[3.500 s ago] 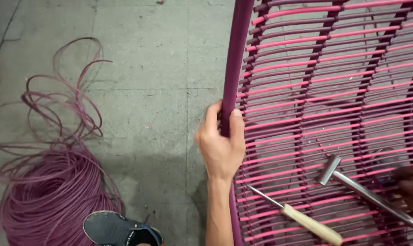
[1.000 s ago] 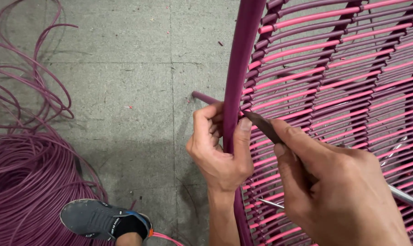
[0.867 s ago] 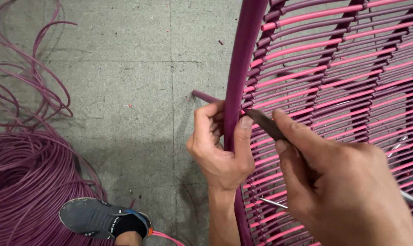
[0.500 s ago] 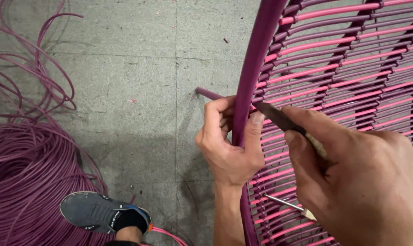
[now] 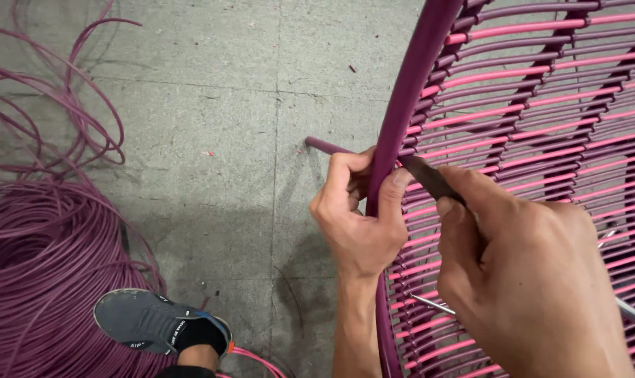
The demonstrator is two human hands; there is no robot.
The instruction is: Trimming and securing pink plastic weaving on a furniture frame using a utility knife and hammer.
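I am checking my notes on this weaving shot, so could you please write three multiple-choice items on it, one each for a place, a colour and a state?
1. Where does the big coil of purple plastic cord lie?
A on the grey concrete floor, left
B on the chair
C in a box

2. What colour is the shoe?
A white
B red
C dark grey

3. What is the left hand doing?
A resting flat
B gripping the purple tubular chair frame
C hanging free

Answers: A, the coil lies on the floor; C, dark grey upper; B, its fingers wrap the frame while the right hand holds a dark flat blade.
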